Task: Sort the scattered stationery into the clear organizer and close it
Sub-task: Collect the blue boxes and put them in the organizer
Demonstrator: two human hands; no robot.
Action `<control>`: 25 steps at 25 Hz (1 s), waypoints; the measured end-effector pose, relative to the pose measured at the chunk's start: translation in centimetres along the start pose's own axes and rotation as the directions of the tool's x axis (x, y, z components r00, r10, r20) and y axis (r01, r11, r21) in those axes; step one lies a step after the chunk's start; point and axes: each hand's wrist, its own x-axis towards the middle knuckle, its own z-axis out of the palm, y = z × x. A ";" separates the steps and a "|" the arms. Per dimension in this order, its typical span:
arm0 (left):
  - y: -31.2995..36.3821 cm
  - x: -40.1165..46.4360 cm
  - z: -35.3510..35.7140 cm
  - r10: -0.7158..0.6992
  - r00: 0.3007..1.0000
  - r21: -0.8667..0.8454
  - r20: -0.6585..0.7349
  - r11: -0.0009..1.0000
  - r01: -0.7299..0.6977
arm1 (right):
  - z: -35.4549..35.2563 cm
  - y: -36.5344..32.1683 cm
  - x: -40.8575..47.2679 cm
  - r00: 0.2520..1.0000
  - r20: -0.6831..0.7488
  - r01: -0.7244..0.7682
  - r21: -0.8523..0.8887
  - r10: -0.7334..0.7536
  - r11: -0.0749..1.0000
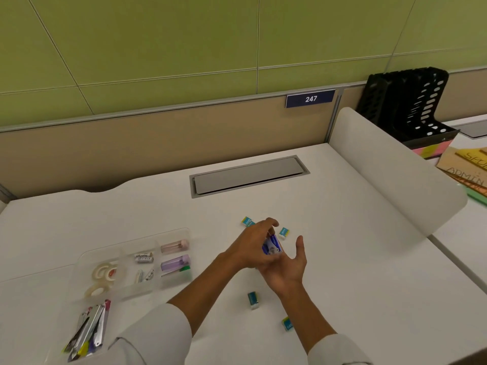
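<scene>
Left hand (253,248) pinches a small blue item (272,246) over the bench (342,259); right hand (288,267) cupped open beneath. Keep grip firm, carry left to the organizer (87,262), w/ erasers (253,300) next.

- Bright, even overhead light; the white desk (329,233) shows almost no glare.
- Shadows are faint and soft.
- Wide-angle bending curves the wall panels (158,48) towards the edges.
- The hands (253,248) and the frame's corners look slightly blurred.
</scene>
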 end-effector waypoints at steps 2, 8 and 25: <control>0.3 -0.8 0.2 0.006 1.000 -0.006 -0.019 1.000 -0.006 | 0.5 0.0 -0.4 1.000 -0.024 -0.004 -0.032 0.003 0.999; -0.9 -3.5 -1.5 -0.010 0.991 0.093 -0.132 0.995 0.022 | 0.7 0.8 -0.5 0.998 -0.058 -0.010 -0.079 0.005 0.997; -9.1 -24.4 -8.2 -0.445 0.863 0.363 -0.240 0.783 0.504 | 5.0 10.6 -0.6 0.953 -0.057 -0.294 -0.413 0.297 0.862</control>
